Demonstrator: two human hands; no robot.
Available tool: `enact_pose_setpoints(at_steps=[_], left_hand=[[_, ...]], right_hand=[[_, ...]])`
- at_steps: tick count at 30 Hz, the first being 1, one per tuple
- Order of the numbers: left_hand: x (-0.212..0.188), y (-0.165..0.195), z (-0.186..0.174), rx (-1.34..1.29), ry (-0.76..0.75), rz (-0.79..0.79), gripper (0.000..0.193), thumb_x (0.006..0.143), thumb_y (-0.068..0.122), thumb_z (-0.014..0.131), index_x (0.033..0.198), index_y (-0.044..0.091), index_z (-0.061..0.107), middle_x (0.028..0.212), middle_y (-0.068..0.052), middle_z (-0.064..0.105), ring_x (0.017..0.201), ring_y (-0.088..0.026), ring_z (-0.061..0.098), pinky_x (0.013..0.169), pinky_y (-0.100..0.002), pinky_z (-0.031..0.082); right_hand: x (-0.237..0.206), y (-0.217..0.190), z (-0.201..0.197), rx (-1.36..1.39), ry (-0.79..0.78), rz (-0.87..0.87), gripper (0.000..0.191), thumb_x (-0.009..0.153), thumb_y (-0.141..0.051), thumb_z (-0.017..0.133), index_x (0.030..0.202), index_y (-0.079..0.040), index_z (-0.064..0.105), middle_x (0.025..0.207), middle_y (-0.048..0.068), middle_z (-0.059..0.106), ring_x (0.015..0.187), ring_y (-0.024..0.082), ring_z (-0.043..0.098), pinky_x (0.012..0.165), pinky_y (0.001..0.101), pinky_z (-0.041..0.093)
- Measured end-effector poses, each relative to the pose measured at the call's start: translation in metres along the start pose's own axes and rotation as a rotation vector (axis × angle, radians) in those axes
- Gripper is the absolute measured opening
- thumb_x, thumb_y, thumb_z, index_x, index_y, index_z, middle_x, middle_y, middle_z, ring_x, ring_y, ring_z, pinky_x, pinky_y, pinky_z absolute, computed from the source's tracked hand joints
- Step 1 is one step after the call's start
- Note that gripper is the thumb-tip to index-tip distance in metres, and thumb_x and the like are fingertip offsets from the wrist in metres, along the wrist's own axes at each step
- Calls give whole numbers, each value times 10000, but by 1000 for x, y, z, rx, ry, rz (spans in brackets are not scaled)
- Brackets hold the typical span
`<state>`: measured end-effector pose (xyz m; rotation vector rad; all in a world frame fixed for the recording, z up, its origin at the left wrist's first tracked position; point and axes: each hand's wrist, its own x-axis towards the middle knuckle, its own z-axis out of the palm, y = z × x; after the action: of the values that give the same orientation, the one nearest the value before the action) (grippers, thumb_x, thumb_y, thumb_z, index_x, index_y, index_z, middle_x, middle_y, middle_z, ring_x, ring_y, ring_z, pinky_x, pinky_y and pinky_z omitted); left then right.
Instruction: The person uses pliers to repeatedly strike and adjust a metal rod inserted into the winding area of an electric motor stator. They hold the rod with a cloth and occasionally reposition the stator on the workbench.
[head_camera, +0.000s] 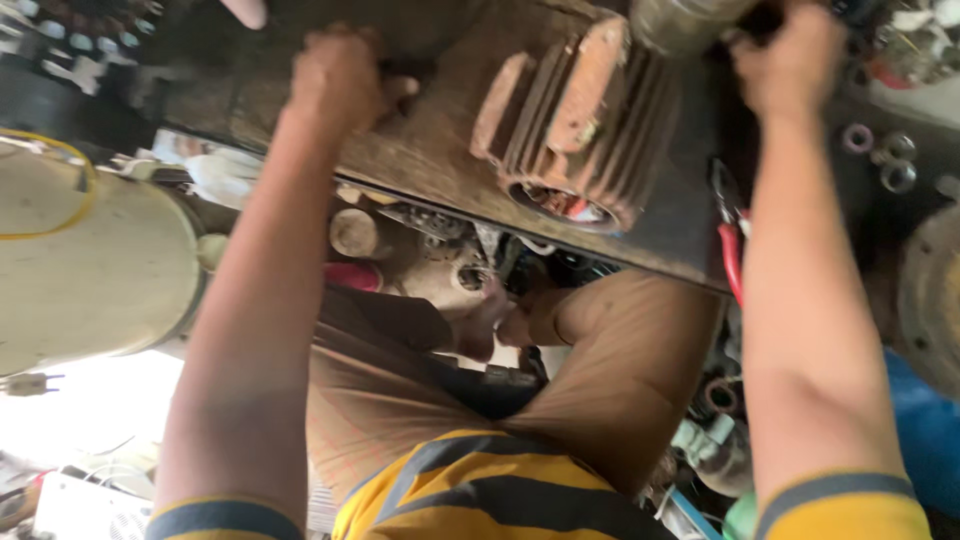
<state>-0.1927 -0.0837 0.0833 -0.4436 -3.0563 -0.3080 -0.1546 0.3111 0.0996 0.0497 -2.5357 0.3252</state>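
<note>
Surface: dark, worn wooden bench top (440, 165) runs as a slanted band across upper frame, from upper left down to centre right; grimy, oil-stained.
Main thing: rusty finned motor housing (575, 120) lies on the bench, upper centre, open round end facing lower right w/ red wiring inside.
L hand: left hand (340, 75) at upper left-centre, fingers curled shut, pressed on the bench top just beside the housing; can't tell if it grips anything.
R hand: right hand (795, 60) at upper right, fingers closed around a grey metal cylinder (685, 20) at the housing's top end; grip partly hidden.
Bench edge: near edge runs diagonally through mid frame; red-handled pliers (730, 240) hang at the edge by the right forearm.
Below edge: person's knees in brown trousers (610, 370), yellow-and-grey striped shirt (490, 490) at bottom centre; cluttered metal parts in shadow under the bench.
Left side: big pale drum (95, 260) w/ yellow cord, mid left; bright floor lower left.
Right side: metal rings (885, 160) and a round flanged disc (930, 300) at right edge; blue thing beneath.
Open room: tight; only bare bench betw. the two hands.
</note>
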Motion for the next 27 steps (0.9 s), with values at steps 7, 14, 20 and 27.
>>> enact_pose_setpoints(at_steps=[7,14,20,27], left_hand=[[23,-6,28,22,-131,52,472,947,427,724,1165,17,641,1059,-248,703,1023,-445,651,873,-527,523],[-25,-39,54,-479,38,137,369,1112,338,620,1154,-27,594,1032,-261,702,995,-451,653,845,-510,514],[-176,-25,66,-1776,-234,-102,268,1084,321,549,1137,58,570,910,-39,652,809,-147,643,700,-295,526],[-285,13,119,-1978,-385,-390,455,1060,443,484,1034,26,663,747,-17,660,642,-117,601,619,-259,497]], right_hand=[[-106,17,-52,205,-98,200,344,987,-212,878,1206,-11,704,1087,96,762,915,186,725,843,331,560],[-227,-8,-71,-141,-102,218,526,977,-398,858,1281,-14,665,1159,197,677,1095,399,629,936,508,512],[-262,-10,-65,-206,-151,107,378,1081,-328,744,1222,-13,589,1297,210,627,1183,452,565,994,547,473],[-274,-15,-77,-230,-253,202,296,1219,-333,606,1182,-40,616,1145,204,663,1084,428,609,977,555,488]])
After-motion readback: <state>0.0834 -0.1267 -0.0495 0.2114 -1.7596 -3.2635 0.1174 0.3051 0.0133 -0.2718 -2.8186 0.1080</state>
